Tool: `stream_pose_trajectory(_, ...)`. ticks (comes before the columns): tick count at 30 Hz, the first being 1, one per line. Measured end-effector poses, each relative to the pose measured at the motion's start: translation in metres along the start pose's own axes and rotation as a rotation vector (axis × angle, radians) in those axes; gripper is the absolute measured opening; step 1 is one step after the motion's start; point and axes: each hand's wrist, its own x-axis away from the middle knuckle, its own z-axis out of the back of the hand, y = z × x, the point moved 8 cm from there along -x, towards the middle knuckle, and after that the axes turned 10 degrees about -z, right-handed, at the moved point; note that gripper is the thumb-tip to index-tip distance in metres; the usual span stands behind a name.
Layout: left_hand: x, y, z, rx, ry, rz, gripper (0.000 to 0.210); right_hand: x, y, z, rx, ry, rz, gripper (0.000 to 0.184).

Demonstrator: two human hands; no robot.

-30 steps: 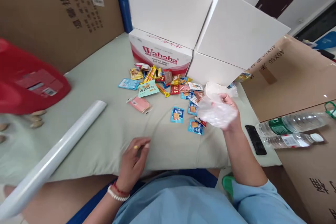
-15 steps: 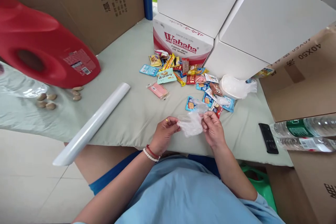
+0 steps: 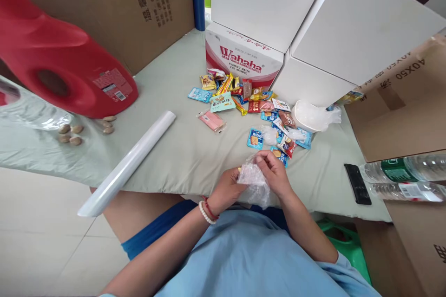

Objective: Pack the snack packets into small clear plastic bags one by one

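Note:
A crumpled clear plastic bag [image 3: 255,181] is held between both hands near the table's front edge. My left hand [image 3: 228,190] grips its left side, thumb on top. On the upper right side, my right hand [image 3: 273,174] pinches the plastic. Just beyond the right hand lie blue snack packets [image 3: 255,138], a dark red and white packet [image 3: 287,146] and another crumpled piece of clear plastic [image 3: 270,135]. A pink packet [image 3: 213,121] rests farther left. To the right of the snack pile sits a white bowl [image 3: 306,116] with plastic film in it.
A white roll [image 3: 128,162] juts past the front edge on the left. Behind it stand a red jug [image 3: 69,60] and several brown nuts [image 3: 70,134]. A Wahaba-style printed carton [image 3: 240,55] backs the snacks. A black phone [image 3: 357,184] and water bottles [image 3: 404,169] lie right.
Both hands have come nearer my body with the plastic bag, which now looks fuller and hangs lower. Some crumpled plastic and a blue packet beyond the hands are more exposed.

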Motion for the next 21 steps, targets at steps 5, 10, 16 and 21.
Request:
stream_pose_trajectory(5, 0.011, -0.006, 0.032, -0.067, 0.230, 0.024, 0.031, -0.052, 0.004, 0.052, 0.571, 0.305, 0.067, 0.037)
stream_pose_trajectory(10, 0.033, 0.001, 0.059, -0.112, 0.318, -0.006, 0.027, -0.098, 0.019, 0.049, 1.026, 0.153, -0.022, 0.033)
stream_pose_trajectory(16, 0.068, -0.013, 0.086, 0.066, 0.492, 0.126, 0.026, -0.111, -0.036, 0.142, 0.876, 0.700, 0.161, 0.041)
stream_pose_trajectory(21, 0.072, -0.011, 0.083, 0.133, 0.532, 0.140, 0.028, -0.158, -0.020, 0.196, 1.097, 0.605, -0.176, 0.037)
